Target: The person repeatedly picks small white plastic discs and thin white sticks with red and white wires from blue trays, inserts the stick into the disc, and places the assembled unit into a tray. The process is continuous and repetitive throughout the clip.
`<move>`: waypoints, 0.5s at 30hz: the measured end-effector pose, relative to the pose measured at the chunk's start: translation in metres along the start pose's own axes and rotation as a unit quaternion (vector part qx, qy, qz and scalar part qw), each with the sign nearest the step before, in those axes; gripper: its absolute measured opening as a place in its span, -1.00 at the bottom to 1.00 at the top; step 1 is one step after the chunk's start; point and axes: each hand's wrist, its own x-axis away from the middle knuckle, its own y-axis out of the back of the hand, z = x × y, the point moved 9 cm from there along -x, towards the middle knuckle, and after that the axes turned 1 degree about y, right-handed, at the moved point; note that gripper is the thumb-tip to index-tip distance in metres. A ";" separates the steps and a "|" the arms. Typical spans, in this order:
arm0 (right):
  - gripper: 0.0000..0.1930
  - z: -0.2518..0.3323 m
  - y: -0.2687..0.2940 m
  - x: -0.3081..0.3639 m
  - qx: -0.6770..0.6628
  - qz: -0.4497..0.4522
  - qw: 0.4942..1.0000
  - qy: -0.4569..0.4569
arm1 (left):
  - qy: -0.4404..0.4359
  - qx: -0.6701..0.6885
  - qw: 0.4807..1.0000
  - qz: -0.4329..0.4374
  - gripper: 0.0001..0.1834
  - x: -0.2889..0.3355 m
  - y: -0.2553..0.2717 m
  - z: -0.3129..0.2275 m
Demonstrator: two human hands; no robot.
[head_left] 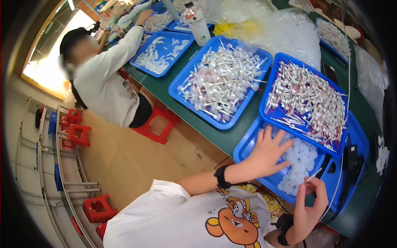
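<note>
My left hand (268,153) is over the lower blue tray (245,145), its fingers spread and nothing seen in them. Beside its fingertips lies a heap of round, translucent white plastic caps (301,159). My right hand (313,198) is closed in a pinch at the tray's near right side. Between thumb and fingers it holds a thin white stick (315,173), tilted up and to the right. Overlapping the lower tray's far side is another blue tray (262,108), full of thin white sticks with dark red bits (306,101).
A blue tray (175,91) of white stick-and-cap pieces (223,78) stands left on the green table (165,89). Beyond are a bottle (197,25) and clear plastic bags (285,33). A co-worker (103,74) sits at left on a red stool (159,126). A pale cable (348,78) crosses at right.
</note>
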 end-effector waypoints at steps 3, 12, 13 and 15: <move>-0.88 0.001 0.004 0.000 0.006 -0.006 1.000 -0.004 | -0.039 0.048 0.995 0.075 -0.54 0.017 0.005 0.001; -0.88 -0.022 0.030 0.015 0.037 -0.058 0.997 -0.047 | -0.070 -0.018 0.994 0.085 -0.61 0.049 0.045 -0.021; -0.88 -0.022 0.027 0.014 0.037 -0.054 0.997 -0.044 | -0.065 -0.014 0.996 0.067 -0.60 0.044 0.041 -0.026; -0.87 -0.019 0.028 0.015 0.035 -0.045 0.997 -0.046 | -0.090 0.039 0.994 0.052 -0.55 0.027 0.027 -0.045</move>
